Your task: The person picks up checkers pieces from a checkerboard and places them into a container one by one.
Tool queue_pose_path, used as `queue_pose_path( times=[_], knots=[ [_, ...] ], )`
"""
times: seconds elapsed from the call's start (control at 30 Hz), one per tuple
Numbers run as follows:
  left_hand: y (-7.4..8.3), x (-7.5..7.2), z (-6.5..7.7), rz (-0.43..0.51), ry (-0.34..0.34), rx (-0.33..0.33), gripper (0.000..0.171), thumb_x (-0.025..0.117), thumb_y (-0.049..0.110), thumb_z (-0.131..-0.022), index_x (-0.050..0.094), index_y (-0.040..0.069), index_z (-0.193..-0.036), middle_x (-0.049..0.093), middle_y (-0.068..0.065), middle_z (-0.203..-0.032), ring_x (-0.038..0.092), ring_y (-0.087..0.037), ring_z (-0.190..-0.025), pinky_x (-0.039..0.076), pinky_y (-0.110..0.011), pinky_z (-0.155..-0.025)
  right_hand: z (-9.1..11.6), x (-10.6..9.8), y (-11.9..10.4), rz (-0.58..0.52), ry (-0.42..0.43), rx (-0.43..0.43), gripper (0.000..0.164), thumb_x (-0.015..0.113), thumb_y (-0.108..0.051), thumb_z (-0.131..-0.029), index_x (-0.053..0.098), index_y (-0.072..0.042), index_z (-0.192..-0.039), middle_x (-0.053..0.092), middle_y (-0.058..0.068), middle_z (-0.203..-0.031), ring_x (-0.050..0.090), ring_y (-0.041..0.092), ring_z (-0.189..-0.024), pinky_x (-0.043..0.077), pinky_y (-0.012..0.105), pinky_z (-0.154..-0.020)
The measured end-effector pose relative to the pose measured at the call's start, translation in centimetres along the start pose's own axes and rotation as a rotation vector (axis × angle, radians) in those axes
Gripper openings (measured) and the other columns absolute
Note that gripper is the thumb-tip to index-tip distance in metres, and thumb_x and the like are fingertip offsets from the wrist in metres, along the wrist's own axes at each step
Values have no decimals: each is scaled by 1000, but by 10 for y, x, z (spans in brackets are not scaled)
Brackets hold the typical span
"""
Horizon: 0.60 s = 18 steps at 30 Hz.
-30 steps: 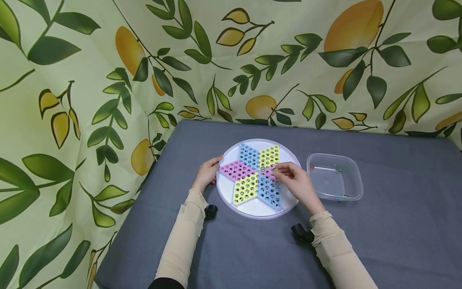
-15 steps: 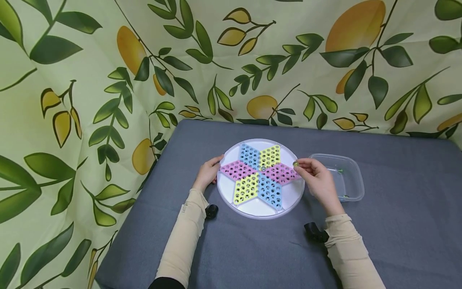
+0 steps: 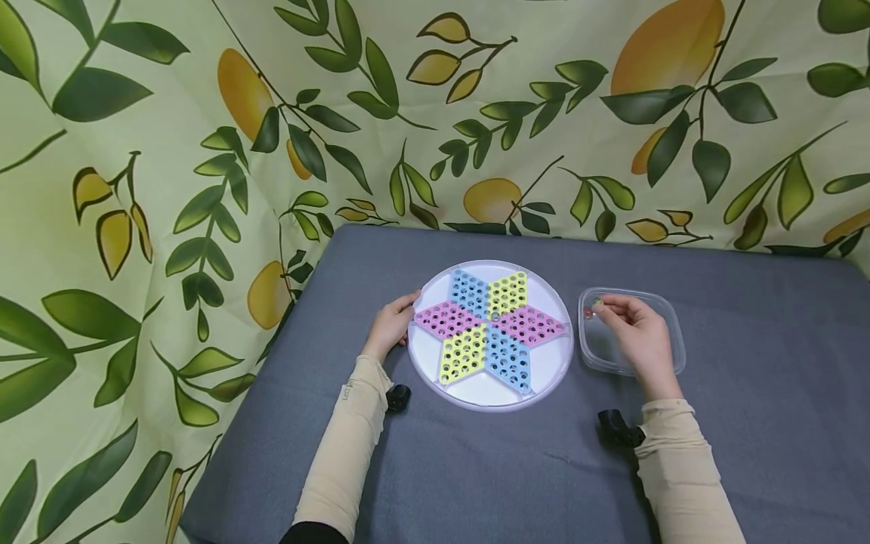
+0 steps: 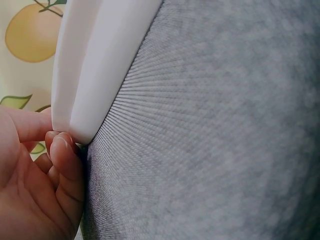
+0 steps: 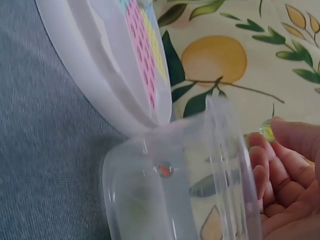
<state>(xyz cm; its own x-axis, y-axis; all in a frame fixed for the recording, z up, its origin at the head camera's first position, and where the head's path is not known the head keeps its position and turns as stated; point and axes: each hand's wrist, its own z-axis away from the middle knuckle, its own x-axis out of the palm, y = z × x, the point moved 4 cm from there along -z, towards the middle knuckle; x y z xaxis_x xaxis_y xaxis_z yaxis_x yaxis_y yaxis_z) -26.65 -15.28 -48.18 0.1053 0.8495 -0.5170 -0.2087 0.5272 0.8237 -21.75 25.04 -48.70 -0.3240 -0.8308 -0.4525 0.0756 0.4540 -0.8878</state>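
A round white board (image 3: 491, 389) with a star of pink, blue and yellow hole fields lies on the grey table. My left hand (image 3: 392, 323) holds its left rim (image 4: 80, 100) between thumb and fingers. My right hand (image 3: 635, 332) hovers over the clear plastic tub (image 3: 669, 325) and pinches a small greenish marble (image 3: 596, 304) at its fingertips (image 5: 267, 131). A red marble (image 5: 163, 169) lies inside the tub (image 5: 150, 200). One marble (image 3: 494, 315) sits near the star's centre.
The grey cloth table (image 3: 476, 468) is backed by a curtain printed with lemons and leaves (image 3: 204, 151). Black wrist camera mounts (image 3: 615, 429) sit by both cuffs. The tub stands just right of the board.
My right hand lifted a marble from the board's pink field and carried it right, over the tub. The left hand stayed on the rim.
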Motion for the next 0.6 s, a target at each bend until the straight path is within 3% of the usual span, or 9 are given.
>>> queue_pose_path(
  times=[0.3,0.53,0.6],
  knots=[
    [-1,-1,1,27,-4,-15,38,43,29,-97,50,35,-134,56,-8,-79,38,-9,-43,39,-23,-45,-5,-4,1,58,-28,66,52,60,-56,-82,64,-13,-111,57,-19,-83,52,-5,-76,40,15,-60],
    [-1,-1,1,25,-14,-11,39,43,29,-97,50,35,-134,62,-9,-114,38,-10,-44,40,-23,-46,9,-14,-40,79,-70,129,43,58,-37,-90,60,-3,-116,53,-22,-76,50,-5,-72,42,22,-58],
    [-1,-1,1,24,-15,-10,39,43,28,-97,50,35,-134,60,-7,-120,38,-10,-44,40,-23,-46,8,-14,-40,89,-74,127,43,57,-38,-90,60,-4,-116,52,-25,-74,50,-6,-71,42,21,-57]
  ],
)
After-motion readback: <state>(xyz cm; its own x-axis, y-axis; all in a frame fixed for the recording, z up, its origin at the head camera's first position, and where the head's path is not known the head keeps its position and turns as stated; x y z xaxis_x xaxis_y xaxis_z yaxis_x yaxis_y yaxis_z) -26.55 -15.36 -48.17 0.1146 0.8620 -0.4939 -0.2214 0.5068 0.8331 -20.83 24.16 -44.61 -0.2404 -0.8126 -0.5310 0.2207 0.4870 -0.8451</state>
